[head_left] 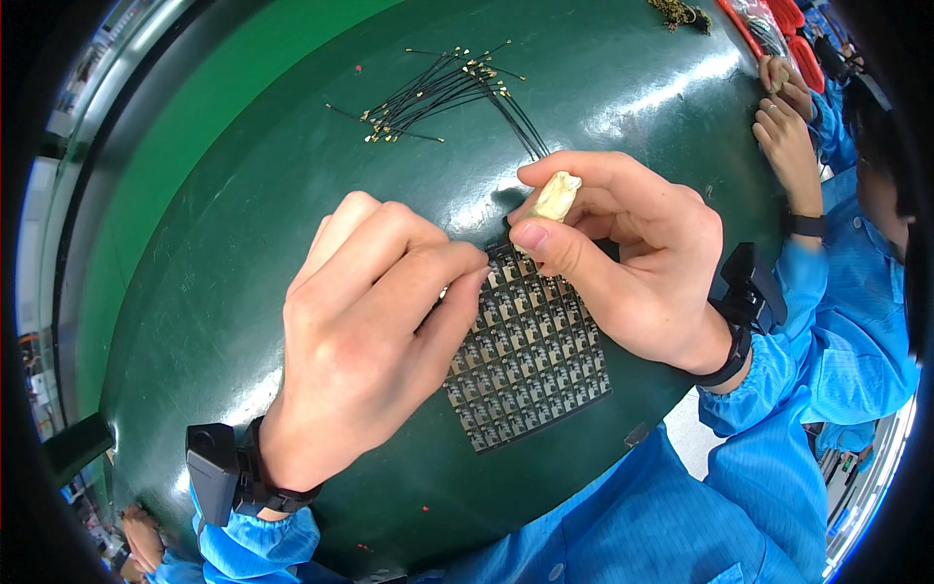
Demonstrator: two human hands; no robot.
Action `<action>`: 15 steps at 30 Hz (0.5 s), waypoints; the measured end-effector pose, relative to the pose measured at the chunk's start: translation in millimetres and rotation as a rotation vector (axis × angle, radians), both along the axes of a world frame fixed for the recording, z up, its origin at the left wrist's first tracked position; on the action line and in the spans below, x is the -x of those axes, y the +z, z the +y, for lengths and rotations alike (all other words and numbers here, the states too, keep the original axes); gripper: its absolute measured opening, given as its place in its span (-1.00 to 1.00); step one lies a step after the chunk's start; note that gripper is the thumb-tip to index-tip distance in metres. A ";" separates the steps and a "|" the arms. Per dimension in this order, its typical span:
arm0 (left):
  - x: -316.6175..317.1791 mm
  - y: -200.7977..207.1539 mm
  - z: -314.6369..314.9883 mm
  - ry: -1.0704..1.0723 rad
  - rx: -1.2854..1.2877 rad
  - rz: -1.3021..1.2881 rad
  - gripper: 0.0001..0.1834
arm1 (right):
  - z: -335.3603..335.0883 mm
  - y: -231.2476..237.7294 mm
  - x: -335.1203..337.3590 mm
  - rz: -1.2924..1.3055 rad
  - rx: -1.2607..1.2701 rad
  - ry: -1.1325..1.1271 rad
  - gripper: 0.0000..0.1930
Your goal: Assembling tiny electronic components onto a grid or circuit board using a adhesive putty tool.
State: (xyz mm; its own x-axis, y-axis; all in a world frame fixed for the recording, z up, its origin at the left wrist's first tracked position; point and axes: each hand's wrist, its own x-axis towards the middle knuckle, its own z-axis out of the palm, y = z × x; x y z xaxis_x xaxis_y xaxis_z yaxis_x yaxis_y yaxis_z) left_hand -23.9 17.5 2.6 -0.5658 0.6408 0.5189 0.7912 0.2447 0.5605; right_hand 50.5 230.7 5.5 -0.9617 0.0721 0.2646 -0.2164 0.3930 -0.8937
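A dark panel of small circuit boards (530, 365), set out in rows with metallic parts, lies on the green table. Over its far left edge, my left hand (375, 311) is closed, thumb and forefinger pinched together; whatever sits between the fingertips is hidden. My right hand (642, 253) grips a pale yellow, rough-surfaced piece (556, 198) between thumb and fingers above the panel's far edge. Its lower end is out of sight behind the thumb. Beyond both hands lies a loose bunch of thin black cables (457, 92) with small gold-coloured connectors, some reaching toward my right fingers.
The table (224, 292) has a glossy dark green top. Another person's hands (790, 136) work at the far right, near red trays (803, 63). A tangle of brownish small parts (681, 14) lies at the far edge. Someone else's hand (143, 538) shows at lower left.
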 end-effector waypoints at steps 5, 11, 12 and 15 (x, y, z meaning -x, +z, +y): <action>0.1 1.1 -1.7 0.004 0.014 -0.005 -0.76 | -1.6 0.7 0.1 -0.008 0.004 -0.006 -0.65; 0.5 -0.5 -0.9 0.006 0.010 -0.002 -0.76 | -0.3 1.6 0.4 -0.003 -0.027 0.005 -0.65; 0.8 -0.7 -0.8 0.004 0.013 0.005 -0.76 | -0.4 1.8 0.4 0.003 -0.035 0.004 -0.65; 0.3 -0.1 -2.5 0.008 0.013 0.010 -0.76 | -0.9 0.1 1.0 0.019 -0.042 0.011 -0.64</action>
State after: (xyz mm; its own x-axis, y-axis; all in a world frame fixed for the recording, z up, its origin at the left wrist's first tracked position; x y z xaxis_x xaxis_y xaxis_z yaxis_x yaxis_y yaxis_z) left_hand -24.2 15.0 2.5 -0.5659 0.6430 0.5161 0.7945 0.2581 0.5496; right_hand 49.5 229.7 5.6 -0.9572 0.0501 0.2851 -0.2374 0.4275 -0.8723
